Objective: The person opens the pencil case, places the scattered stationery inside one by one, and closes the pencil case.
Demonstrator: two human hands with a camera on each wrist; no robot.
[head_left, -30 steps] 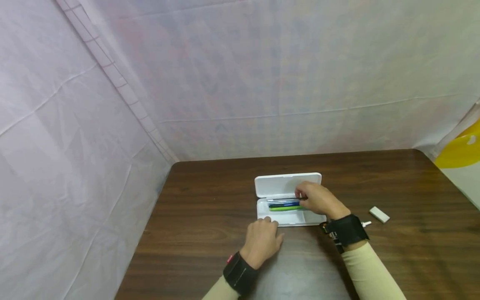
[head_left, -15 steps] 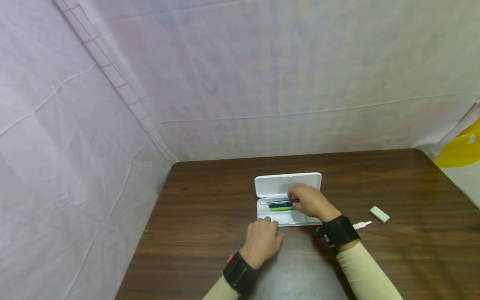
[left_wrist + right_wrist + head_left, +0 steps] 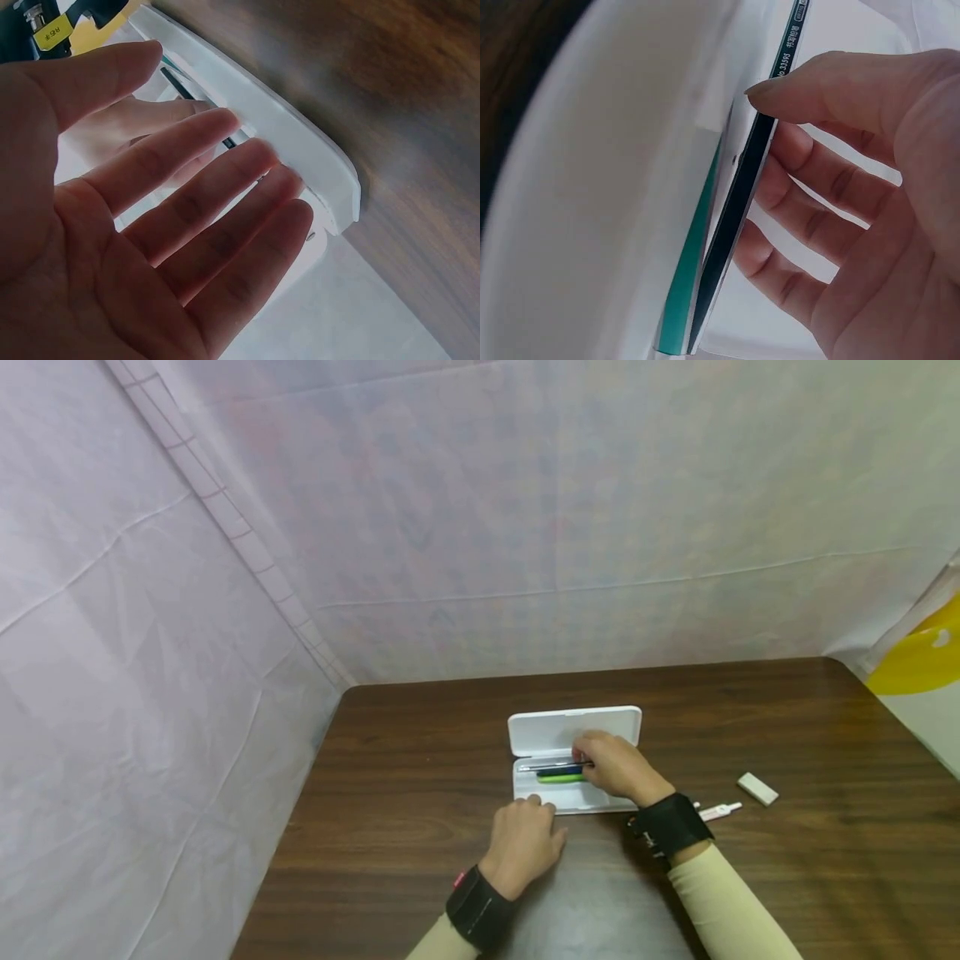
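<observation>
A white pencil case [image 3: 528,791] lies open on the table, its lid [image 3: 542,740] tilted back. Thumb and fingers of my right hand [image 3: 621,770] pinch a dark pencil [image 3: 739,187] with printed lettering, low over the case's back side. A teal-green strip [image 3: 684,307] runs alongside that pencil in the right wrist view. Within the case a bright green pen [image 3: 558,779] and a dark blue one [image 3: 553,771] lie side by side, their right ends hidden by my right hand. My left hand [image 3: 522,845] rests at the front left edge, fingers extended.
To the right of the case, a slim white stick with a narrow tip [image 3: 722,811] lies partly behind the right wristband. Beyond it is a white block [image 3: 758,788] like an eraser. White sheeting [image 3: 480,527] hangs along the brown table's back and left.
My right hand has moved left and slightly toward me over the case, bringing the dark pencil along. More of the white stick shows. The left hand stays in place.
</observation>
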